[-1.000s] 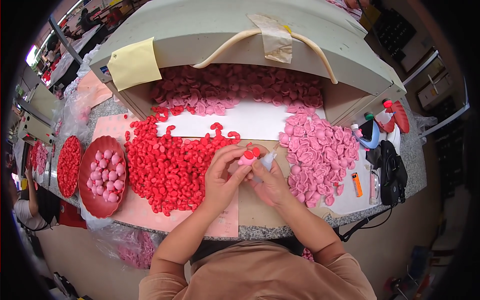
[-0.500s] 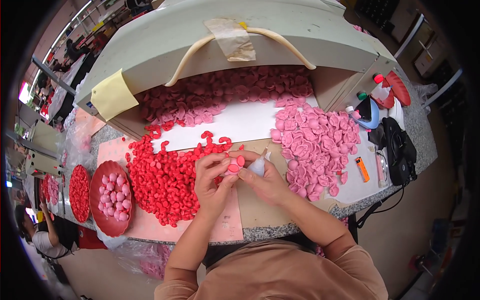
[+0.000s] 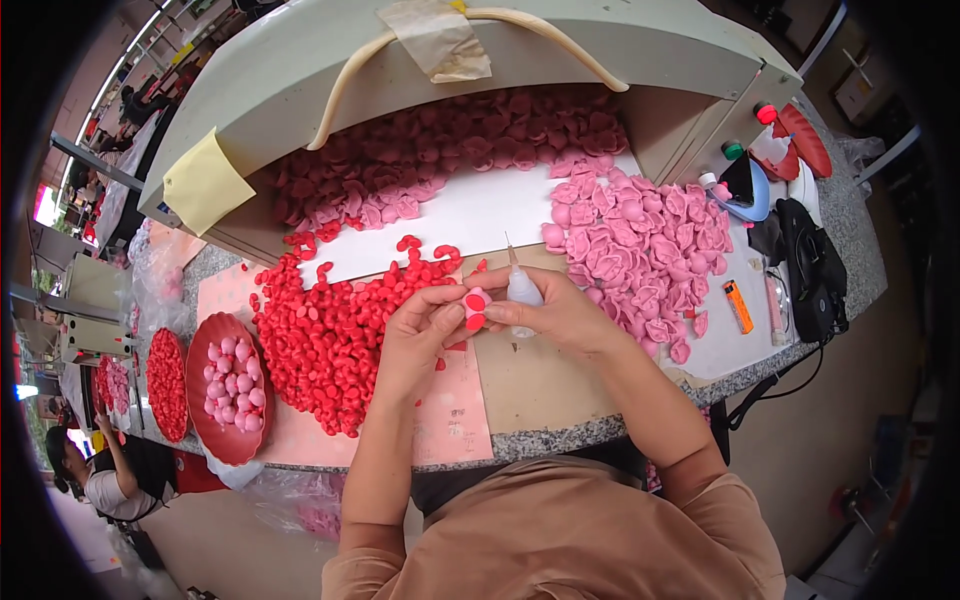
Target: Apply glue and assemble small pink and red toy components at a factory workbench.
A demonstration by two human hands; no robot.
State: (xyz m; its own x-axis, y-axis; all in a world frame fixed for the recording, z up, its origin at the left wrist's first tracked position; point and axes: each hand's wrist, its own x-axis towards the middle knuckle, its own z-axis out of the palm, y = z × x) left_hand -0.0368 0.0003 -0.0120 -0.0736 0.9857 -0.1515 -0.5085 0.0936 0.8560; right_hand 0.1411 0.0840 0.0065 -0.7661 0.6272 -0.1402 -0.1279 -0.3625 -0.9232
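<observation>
Above the middle of the desk (image 3: 560, 432), back from its near edge, a small pink piece with two red ovals (image 3: 477, 301) sits between the two hands. The fingers of the left hand (image 3: 412, 335) pinch it from the left; their tips partly cover its pink body, so its full shape is hard to make out. The fingers of the right hand (image 3: 565, 318) are closed round a translucent bottle (image 3: 523, 288), its thin needle tip pointing toward the desk's far edge; the lower part of the bottle is hidden behind the thumb. Whether the right thumb presses on the pink piece or only lies against it, I cannot tell.

Left of the hands spreads a heap of red pieces (image 3: 335, 345); to the right lies a heap of pink petal-like pieces (image 3: 645, 250). Toward the far edge, a grey box (image 3: 640, 60) runs out of view at the top, and the dark pink pieces (image 3: 470, 130) inside fade into shadow. By the desk's near left corner, a red dish (image 3: 232, 447) holds pink balls (image 3: 235, 385). Near the right edge lies a black bag (image 3: 812, 275), its details lost in its darkness.
</observation>
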